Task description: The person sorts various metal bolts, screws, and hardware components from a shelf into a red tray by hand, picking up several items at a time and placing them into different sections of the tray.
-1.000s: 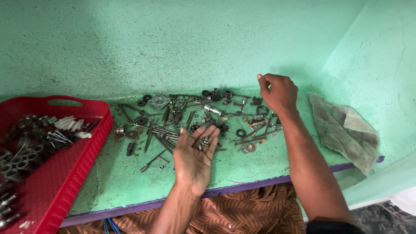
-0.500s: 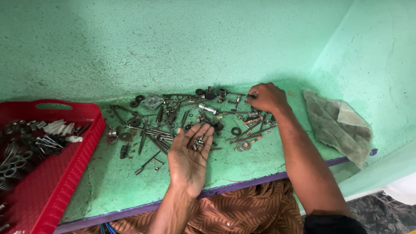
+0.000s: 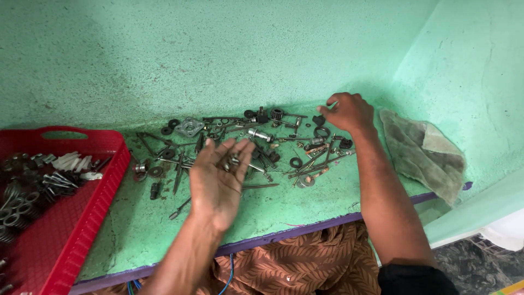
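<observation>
My left hand [image 3: 217, 183] is held palm up over a green shelf [image 3: 305, 210], with a few small metal bits [image 3: 232, 161] lying on the fingers. Around and behind it spreads a pile of dark bolts, washers, rods and nuts [image 3: 256, 139]. My right hand [image 3: 347, 112] reaches to the back right of the pile, fingers curled and pinching at a small part near the wall. Whether it holds anything is hidden by the fingers.
A red plastic tray [image 3: 82, 218] at the left holds springs, screws and white plugs. A crumpled grey rag [image 3: 420, 150] lies at the right end of the shelf. Green walls close the back and right side. Brown patterned cloth [image 3: 305, 262] shows below the purple shelf edge.
My right hand slid left along the wall, then stayed at the pile's back right. My left hand kept its palm up over the pile. The view shifted slightly left.
</observation>
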